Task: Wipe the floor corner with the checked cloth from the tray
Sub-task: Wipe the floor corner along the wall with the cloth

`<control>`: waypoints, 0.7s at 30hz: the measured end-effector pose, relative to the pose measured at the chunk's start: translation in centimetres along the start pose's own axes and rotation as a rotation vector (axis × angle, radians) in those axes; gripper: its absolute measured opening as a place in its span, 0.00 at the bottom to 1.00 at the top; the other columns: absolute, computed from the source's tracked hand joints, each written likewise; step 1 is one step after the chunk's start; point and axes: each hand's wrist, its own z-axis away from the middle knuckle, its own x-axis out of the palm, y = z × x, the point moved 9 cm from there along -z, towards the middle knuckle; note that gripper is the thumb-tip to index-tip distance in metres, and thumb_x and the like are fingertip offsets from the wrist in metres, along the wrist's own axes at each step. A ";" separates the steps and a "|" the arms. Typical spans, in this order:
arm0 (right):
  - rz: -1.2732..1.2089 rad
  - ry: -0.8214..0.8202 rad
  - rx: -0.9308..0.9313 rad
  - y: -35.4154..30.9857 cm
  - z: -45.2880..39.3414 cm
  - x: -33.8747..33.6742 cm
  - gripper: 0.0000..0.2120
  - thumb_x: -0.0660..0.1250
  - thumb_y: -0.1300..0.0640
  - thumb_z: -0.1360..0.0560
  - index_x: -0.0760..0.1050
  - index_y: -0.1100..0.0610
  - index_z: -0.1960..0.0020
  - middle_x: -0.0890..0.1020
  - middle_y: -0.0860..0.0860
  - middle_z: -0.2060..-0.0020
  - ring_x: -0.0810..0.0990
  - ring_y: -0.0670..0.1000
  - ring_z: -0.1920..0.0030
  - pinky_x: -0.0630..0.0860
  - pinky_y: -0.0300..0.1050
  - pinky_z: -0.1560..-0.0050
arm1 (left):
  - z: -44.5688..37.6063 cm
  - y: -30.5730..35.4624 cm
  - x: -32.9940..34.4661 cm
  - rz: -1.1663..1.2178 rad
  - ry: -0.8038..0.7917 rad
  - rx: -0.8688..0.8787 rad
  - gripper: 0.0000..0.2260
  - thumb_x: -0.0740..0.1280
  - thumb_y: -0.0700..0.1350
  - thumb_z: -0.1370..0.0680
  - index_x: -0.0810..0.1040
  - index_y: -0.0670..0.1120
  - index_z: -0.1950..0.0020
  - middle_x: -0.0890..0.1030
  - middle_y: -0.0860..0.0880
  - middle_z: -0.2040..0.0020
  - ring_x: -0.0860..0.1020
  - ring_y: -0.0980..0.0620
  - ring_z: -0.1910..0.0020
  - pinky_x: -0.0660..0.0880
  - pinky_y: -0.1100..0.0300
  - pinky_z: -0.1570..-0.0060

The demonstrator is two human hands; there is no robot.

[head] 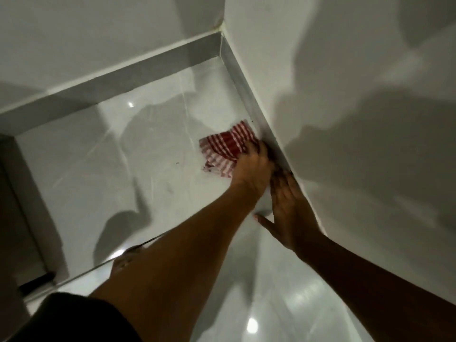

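The red-and-white checked cloth (223,149) lies crumpled on the glossy white floor, right against the grey skirting of the right-hand wall. My left hand (251,166) presses down on its near edge, fingers curled over the fabric. My right hand (288,208) rests flat just behind it, fingers spread, alongside the skirting and holding nothing. The floor corner (219,59), where the two skirtings meet, lies well beyond the cloth. No tray is in view.
White walls close off the back and the right side. A dark door frame (14,198) stands at the left edge. My bare foot (124,259) and black shorts (74,317) are at the lower left. A small dark speck (177,163) sits on the tile left of the cloth.
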 end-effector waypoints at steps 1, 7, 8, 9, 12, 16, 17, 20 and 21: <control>0.084 -0.029 0.021 -1.0 0.9 -0.2 0.53 0.71 0.32 0.23 0.58 0.69 0.16 0.66 0.67 0.18 0.64 0.66 0.16 0.54 0.60 0.13 | 1.6 0.7 0.3 0.041 0.009 0.034 0.17 0.62 0.47 0.14 0.78 0.48 0.25 0.63 0.39 0.17 0.66 0.36 0.21 0.79 0.47 0.39; 0.219 -0.279 0.136 -5.2 7.5 -1.7 0.44 0.51 0.35 0.14 0.47 0.67 0.14 0.56 0.66 0.14 0.47 0.66 0.12 0.38 0.70 0.16 | 11.0 -4.2 -0.1 1.020 0.056 -0.519 0.14 0.66 0.45 0.15 0.75 0.46 0.29 0.78 0.50 0.40 0.80 0.47 0.40 0.80 0.60 0.44; 0.203 -0.278 0.153 -5.2 8.7 -2.3 0.44 0.55 0.35 0.16 0.50 0.66 0.14 0.60 0.66 0.15 0.51 0.66 0.13 0.44 0.71 0.15 | 12.7 -5.2 0.1 1.144 0.000 -0.652 0.13 0.67 0.47 0.16 0.77 0.45 0.33 0.80 0.49 0.44 0.82 0.46 0.44 0.81 0.56 0.40; 0.205 -0.269 0.167 -5.2 10.0 -3.4 0.45 0.62 0.34 0.18 0.57 0.66 0.15 0.67 0.67 0.18 0.58 0.66 0.14 0.52 0.71 0.15 | 14.4 -5.4 0.7 1.279 -0.065 -0.734 0.12 0.67 0.48 0.16 0.80 0.43 0.36 0.83 0.44 0.45 0.84 0.43 0.45 0.82 0.48 0.40; 0.131 -0.281 0.199 -5.3 12.8 -6.5 0.48 0.81 0.36 0.35 0.77 0.67 0.27 0.84 0.68 0.34 0.80 0.66 0.27 0.75 0.71 0.26 | 19.6 -4.9 -1.9 1.663 -0.118 -0.714 0.11 0.62 0.38 0.15 0.85 0.41 0.43 0.88 0.36 0.48 0.87 0.34 0.48 0.85 0.41 0.44; 0.122 -0.150 0.120 -6.9 15.5 -13.6 0.43 0.73 0.34 0.29 0.79 0.68 0.30 0.85 0.69 0.36 0.83 0.66 0.31 0.75 0.69 0.27 | 26.7 -4.3 -7.4 1.938 -0.113 -0.808 0.16 0.58 0.35 0.14 0.85 0.43 0.44 0.89 0.36 0.53 0.88 0.38 0.60 0.83 0.53 0.65; 0.117 -0.133 0.105 -7.6 16.2 -15.6 0.41 0.61 0.33 0.21 0.78 0.68 0.28 0.83 0.68 0.33 0.82 0.66 0.29 0.69 0.67 0.25 | 28.2 -4.2 -8.6 1.961 -0.124 -0.839 0.16 0.56 0.36 0.14 0.84 0.43 0.42 0.89 0.34 0.54 0.87 0.37 0.62 0.79 0.56 0.68; 0.030 -0.047 0.098 -9.8 18.5 -21.7 0.43 0.46 0.34 0.17 0.71 0.66 0.21 0.75 0.65 0.23 0.76 0.64 0.23 0.63 0.65 0.23 | 32.7 -4.8 -13.5 1.920 -0.057 -0.852 0.17 0.54 0.39 0.13 0.82 0.39 0.38 0.87 0.29 0.57 0.82 0.41 0.70 0.70 0.62 0.75; 0.009 -0.020 0.083 -11.2 19.8 -24.6 0.44 0.50 0.32 0.18 0.67 0.65 0.18 0.71 0.64 0.20 0.72 0.63 0.20 0.65 0.65 0.20 | 35.0 -5.3 -15.5 1.904 -0.021 -0.863 0.16 0.55 0.39 0.13 0.82 0.39 0.37 0.86 0.30 0.58 0.81 0.42 0.71 0.69 0.62 0.76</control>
